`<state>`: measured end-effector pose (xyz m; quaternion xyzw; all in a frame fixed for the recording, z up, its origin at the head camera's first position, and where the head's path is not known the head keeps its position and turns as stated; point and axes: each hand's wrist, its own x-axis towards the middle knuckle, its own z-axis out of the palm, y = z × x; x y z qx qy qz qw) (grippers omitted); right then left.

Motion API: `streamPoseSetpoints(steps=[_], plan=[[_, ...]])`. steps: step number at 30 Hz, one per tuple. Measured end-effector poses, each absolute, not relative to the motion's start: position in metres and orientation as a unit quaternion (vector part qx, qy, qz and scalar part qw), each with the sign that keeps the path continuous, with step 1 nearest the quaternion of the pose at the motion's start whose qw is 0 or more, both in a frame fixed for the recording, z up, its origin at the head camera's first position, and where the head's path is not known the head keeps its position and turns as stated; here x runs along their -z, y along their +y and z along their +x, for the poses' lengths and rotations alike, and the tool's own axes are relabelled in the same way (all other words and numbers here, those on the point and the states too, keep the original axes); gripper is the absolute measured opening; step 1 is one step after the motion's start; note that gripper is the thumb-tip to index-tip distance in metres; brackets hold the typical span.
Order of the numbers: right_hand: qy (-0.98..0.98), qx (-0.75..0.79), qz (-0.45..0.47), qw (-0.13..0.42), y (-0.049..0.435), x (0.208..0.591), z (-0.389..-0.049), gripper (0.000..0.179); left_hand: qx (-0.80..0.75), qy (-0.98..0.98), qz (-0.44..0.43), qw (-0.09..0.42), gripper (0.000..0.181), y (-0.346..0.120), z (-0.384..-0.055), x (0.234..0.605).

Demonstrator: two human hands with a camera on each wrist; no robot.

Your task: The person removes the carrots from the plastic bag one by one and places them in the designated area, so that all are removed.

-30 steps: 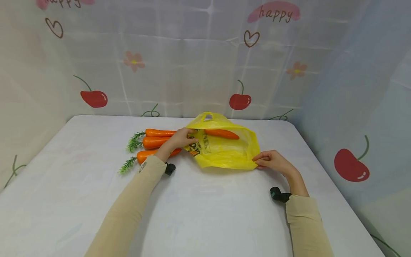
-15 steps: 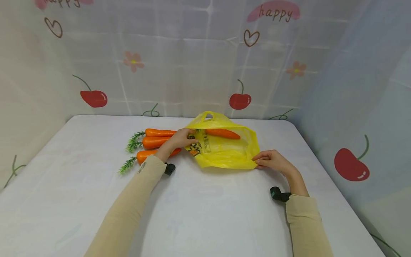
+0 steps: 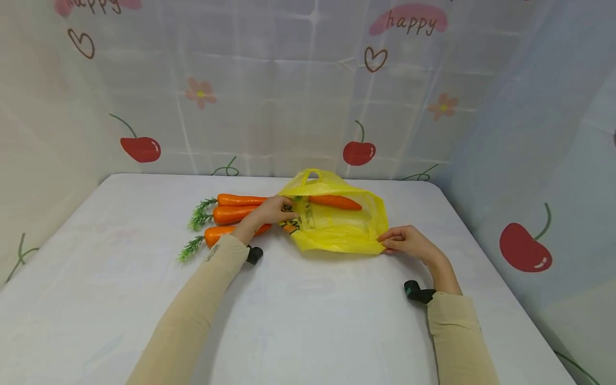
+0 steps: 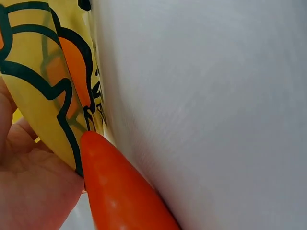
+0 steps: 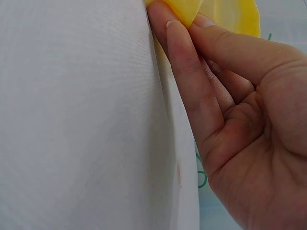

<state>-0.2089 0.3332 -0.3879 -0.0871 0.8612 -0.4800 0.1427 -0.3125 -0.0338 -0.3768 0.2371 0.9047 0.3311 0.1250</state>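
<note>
A yellow plastic bag (image 3: 337, 232) with dark print lies on its side, mouth toward the left. One carrot (image 3: 335, 202) is inside it, tip to the right, green tops at the mouth. My left hand (image 3: 274, 209) is at the bag's mouth, thumb and forefinger apart; the bag hides part of this hand (image 4: 36, 187) in the left wrist view. A loose carrot's tip (image 4: 112, 177) lies beside it there. My right hand (image 3: 406, 240) pinches the bag's lower right corner; in the right wrist view, its fingertips (image 5: 180, 36) hold the yellow film.
Three carrots with leafy tops, the upper (image 3: 236, 200), middle (image 3: 231, 215) and lower (image 3: 216, 234), lie left of the bag, partly behind my left hand and forearm. The white table (image 3: 308, 321) ends at a patterned curtain (image 3: 269, 117).
The carrot in the bag has slid slightly to the right, and a bit more of its green top shows. Both hands have stayed nearly still.
</note>
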Motion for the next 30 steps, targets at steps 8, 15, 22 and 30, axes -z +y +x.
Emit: streamPoseSetpoints(steps=[8, 15, 22, 30], plan=[[0.865, 0.473, -0.086, 0.142, 0.333, 0.387, -0.21, 0.026, -0.335, 0.889, 0.278, 0.139, 0.033, -0.042, -0.306, 0.37], [0.861, 0.479, -0.094, 0.142, 0.331, 0.388, -0.207, 0.026, -0.372, 0.886, 0.262, 0.092, 0.015, -0.038, -0.303, 0.37], [0.858, 0.483, -0.103, 0.143, 0.331, 0.388, -0.207, 0.025, -0.32, 0.896, 0.297, 0.075, 0.058, -0.022, -0.307, 0.375], [0.861, 0.479, -0.101, 0.141, 0.332, 0.387, -0.208, 0.026, -0.322, 0.892, 0.308, 0.068, 0.046, -0.009, -0.306, 0.372]])
